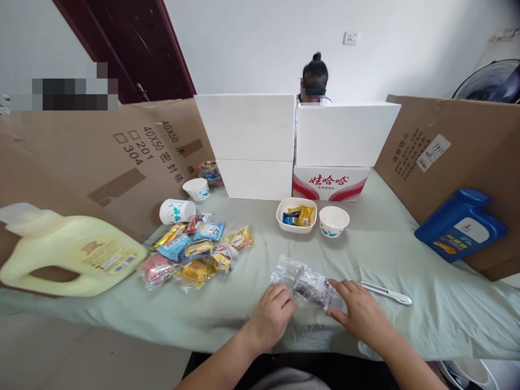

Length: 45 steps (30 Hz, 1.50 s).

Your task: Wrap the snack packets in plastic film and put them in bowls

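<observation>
A crinkled clear plastic package [311, 287] with a white label and dark contents lies at the front of the cloth-covered table. My left hand [274, 314] is closed at its lower left, fingers curled on the clear plastic. On the package's right end, my right hand [357, 309] has its thumb and fingers around the edge. Just beyond that hand lies a white-handled utility knife [385, 292]. Farther back are a white square bowl [296, 228] with small wrapped snacks [299, 215] in it and a paper cup [333, 222] with blue leaf print.
Several wrapped snacks [203, 249] are heaped at left, near a tipped paper cup [177, 211] and a yellow detergent jug [81, 254]. White boxes [255, 146] and cardboard panels [455, 162] wall the table. A blue bottle [461, 227] leans at right. A person [314, 76] is behind.
</observation>
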Available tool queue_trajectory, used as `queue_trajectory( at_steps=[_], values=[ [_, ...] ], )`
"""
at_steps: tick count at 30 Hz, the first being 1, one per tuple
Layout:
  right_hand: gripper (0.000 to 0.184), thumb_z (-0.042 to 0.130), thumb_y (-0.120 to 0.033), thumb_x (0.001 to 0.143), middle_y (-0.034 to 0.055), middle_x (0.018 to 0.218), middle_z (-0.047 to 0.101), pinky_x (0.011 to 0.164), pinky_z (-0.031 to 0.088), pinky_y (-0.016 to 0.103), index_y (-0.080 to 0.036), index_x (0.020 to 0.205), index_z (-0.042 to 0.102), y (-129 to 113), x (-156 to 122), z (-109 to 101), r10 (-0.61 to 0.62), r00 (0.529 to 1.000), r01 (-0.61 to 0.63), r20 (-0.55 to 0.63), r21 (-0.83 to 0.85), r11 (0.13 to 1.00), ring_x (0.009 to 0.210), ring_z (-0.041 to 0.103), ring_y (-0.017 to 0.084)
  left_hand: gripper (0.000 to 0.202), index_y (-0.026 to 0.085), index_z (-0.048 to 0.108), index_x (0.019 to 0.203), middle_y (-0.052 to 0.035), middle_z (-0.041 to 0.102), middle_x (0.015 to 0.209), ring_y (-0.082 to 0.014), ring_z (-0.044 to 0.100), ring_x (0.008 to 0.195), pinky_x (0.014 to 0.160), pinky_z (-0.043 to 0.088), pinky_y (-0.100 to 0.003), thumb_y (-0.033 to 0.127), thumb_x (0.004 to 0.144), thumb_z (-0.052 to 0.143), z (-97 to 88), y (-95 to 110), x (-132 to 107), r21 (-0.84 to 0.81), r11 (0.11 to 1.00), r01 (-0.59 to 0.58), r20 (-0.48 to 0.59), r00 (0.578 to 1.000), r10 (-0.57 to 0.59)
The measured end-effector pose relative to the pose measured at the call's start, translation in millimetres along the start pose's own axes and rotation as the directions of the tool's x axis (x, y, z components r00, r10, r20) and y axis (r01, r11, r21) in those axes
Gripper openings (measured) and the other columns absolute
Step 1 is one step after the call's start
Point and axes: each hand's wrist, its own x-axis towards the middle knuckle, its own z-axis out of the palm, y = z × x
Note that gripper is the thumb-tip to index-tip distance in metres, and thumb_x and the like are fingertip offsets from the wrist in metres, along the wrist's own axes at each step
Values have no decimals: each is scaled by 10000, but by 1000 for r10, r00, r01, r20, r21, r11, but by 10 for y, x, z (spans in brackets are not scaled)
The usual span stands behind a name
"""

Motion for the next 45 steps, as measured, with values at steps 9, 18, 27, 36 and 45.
queue_trajectory(
  at_steps=[9, 18, 27, 36, 45],
  values=[
    [242, 435, -275, 956, 77, 1119, 636, 912, 476, 384, -247, 1132, 598, -452, -96, -319, -209, 972, 222, -109, 132, 966, 1101, 569, 232, 180, 179, 613, 937, -64, 636, 867, -204, 578, 823, 749, 494, -329, 169, 933, 433, -28, 113, -16, -185, 983, 9, 100, 995, 10],
    [296, 357, -257, 978, 69, 747, 700, 563, 435, 302, -193, 871, 625, -411, -148, 50, 145, 960, -119, 241, -118, 986, 663, 677, 232, 322, 169, 606, 1020, -68, 666, 957, -210, 654, 813, 733, 510, -317, 23, 847, 377, -10, 24, 263, 134, 895, 426, 399, 803, -442],
    [482, 524, -334, 901, 131, 1271, 588, 978, 453, 411, -160, 1345, 454, -100, 57, 232, 82, 993, -84, -89, -16, 996, 1176, 548, 271, 574, 215, 476, 1322, -104, 488, 1391, -298, 449, 1277, 1063, 380, -473, 153, 785, 668, 199, -30, 536, -97, 989, 115, 257, 963, -87],
    [724, 432, -567, 909, 127, 1490, 385, 1085, 323, 493, -170, 1491, 270, 236, 93, 696, -52, 980, 32, -191, -104, 994, 1402, 275, 302, 523, 242, 518, 1280, -61, 574, 1286, -248, 492, 1214, 1068, 394, -441, 177, 790, 688, 244, -261, 484, -286, 936, 203, 196, 969, -150],
    [691, 400, -649, 885, 76, 1527, 326, 1113, 232, 486, -250, 1449, 383, 226, 88, 711, -40, 995, 24, -88, -177, 984, 1413, 252, 299, 450, 171, 524, 1263, -118, 596, 1223, -271, 545, 1159, 1016, 432, -450, 238, 834, 639, -225, -943, 1119, -260, 899, 352, -90, 918, -386]
  ],
)
